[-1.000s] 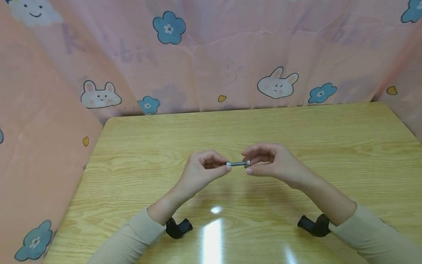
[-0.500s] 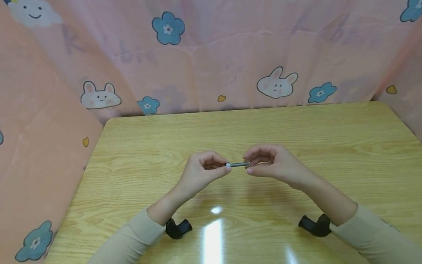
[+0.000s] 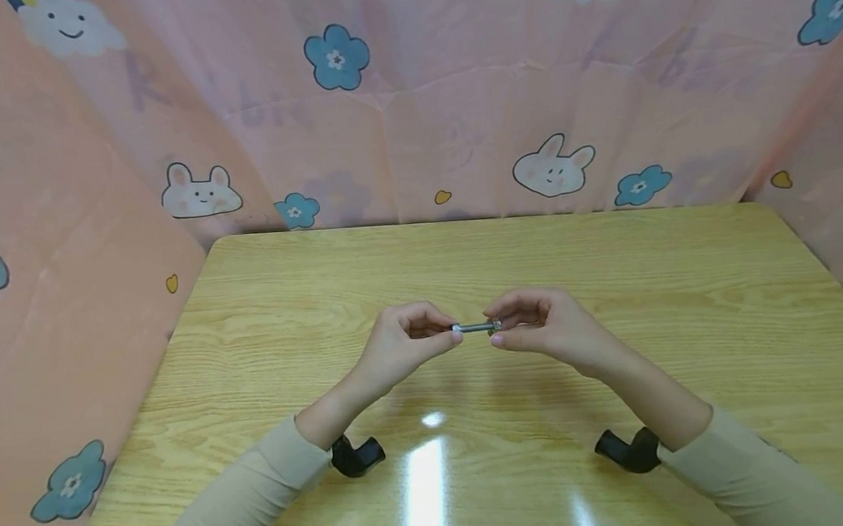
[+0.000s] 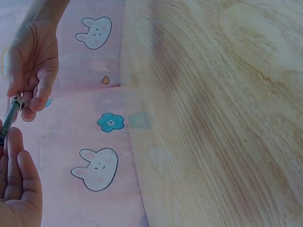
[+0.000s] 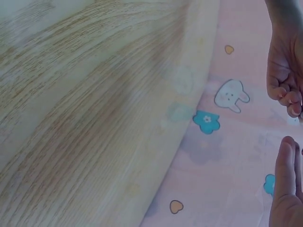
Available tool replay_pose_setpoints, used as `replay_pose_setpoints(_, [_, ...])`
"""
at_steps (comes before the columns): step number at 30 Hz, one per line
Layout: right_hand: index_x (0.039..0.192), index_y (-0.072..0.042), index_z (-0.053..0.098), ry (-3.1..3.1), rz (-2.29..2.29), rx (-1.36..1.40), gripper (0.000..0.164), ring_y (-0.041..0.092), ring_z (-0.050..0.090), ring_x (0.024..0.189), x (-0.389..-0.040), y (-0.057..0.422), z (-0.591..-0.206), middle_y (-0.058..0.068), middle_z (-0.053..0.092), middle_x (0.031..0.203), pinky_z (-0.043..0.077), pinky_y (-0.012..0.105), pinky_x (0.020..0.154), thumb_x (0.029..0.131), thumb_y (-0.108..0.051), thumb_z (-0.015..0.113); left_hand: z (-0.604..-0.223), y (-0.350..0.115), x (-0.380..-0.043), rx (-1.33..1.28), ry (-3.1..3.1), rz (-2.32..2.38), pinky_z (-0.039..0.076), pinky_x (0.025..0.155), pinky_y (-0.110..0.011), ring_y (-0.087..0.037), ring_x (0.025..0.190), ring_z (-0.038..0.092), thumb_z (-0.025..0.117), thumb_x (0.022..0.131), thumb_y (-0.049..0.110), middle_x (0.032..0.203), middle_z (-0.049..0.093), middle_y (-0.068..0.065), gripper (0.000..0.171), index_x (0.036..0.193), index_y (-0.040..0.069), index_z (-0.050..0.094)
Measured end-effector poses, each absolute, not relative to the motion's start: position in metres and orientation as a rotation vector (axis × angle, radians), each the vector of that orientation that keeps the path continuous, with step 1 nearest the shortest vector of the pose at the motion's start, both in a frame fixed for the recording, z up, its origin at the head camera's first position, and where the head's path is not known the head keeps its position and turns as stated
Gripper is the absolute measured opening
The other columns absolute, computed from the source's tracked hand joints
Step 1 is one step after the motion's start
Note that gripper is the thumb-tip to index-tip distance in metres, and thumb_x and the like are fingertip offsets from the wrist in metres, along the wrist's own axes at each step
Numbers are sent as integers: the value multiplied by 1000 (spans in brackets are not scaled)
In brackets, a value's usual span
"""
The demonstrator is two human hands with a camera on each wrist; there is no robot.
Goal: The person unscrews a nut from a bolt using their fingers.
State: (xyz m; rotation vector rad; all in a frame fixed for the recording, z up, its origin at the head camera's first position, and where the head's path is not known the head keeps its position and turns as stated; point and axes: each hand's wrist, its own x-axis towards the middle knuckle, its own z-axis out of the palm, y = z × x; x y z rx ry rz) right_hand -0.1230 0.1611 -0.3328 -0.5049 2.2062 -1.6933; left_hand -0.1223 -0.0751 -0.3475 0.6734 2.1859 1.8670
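Over the table, a silver threaded bolt (image 3: 476, 327) lies level between the two hands. My left hand (image 3: 398, 344) pinches its left end between thumb and fingertips, which cover most of that end. A metal nut (image 3: 496, 326) sits around the bolt's right end, and the thumb and fingers of my right hand (image 3: 547, 327) are curled about it. The left wrist view shows the nut (image 4: 17, 102) against the right hand's fingertips, with the bolt's thread (image 4: 9, 116) exposed between the hands. In the right wrist view the hands stand at the right edge and the bolt is out of sight.
The wood-grain table (image 3: 280, 284) reaches back to a pink patterned curtain (image 3: 438, 111), which also hangs at both sides. Black curved pieces stick out at the left cuff (image 3: 355, 455) and right cuff (image 3: 628, 450). Light glares off the table's front (image 3: 423, 497).
The right thumb and fingertips have shifted slightly around the nut, whose visible faces look a little different. The left hand and the bolt stay in place.
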Motion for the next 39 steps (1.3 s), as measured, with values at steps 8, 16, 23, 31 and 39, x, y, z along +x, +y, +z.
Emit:
replay_pose_setpoints(8, [110, 9, 59, 2135, -1692, -414, 32, 23, 67, 81, -124, 161, -332, 18, 67, 91, 54, 37, 76, 91, -17, 61, -346, -75, -122, 663, 2188, 1875, 53, 73, -35, -20, 79, 65, 69, 85, 13, 91, 67, -7, 14, 94, 3, 68])
replay_pose_setpoints(16, [110, 7, 59, 2172, -1738, -501, 32, 19, 65, 81, -122, 161, -336, 16, 64, 93, 54, 31, 74, 83, -7, 70, -350, -75, -121, 659, 2175, 1900, 53, 70, -33, -20, 77, 64, 69, 84, 9, 90, 66, -7, 13, 93, 1, 68])
replay_pose_setpoints(23, [113, 8, 58, 2111, -1743, -438, 32, 24, 67, 83, -125, 160, -336, 20, 66, 94, 54, 38, 76, 92, -15, 61, -350, -73, -123, 646, 2175, 1908, 53, 70, -33, -25, 78, 65, 69, 84, 10, 90, 67, -7, 13, 93, 1, 67])
replay_pose_setpoints(31, [109, 6, 63, 2245, -1695, -418, 31, 17, 67, 84, -125, 160, -334, 13, 68, 95, 53, 32, 78, 86, -16, 68, -352, -73, -126, 639, 2172, 1909, 53, 71, -32, -27, 79, 65, 69, 84, 9, 90, 67, -7, 12, 93, 1, 67])
replay_pose_setpoints(39, [117, 2, 59, 2295, -1671, -526, 38, 22, 65, 93, -123, 163, -333, 17, 64, 109, 54, 30, 76, 85, -14, 69, -353, -70, -127, 625, 2137, 1943, 53, 72, -32, -31, 81, 64, 69, 84, 9, 91, 67, -8, 13, 93, 0, 67])
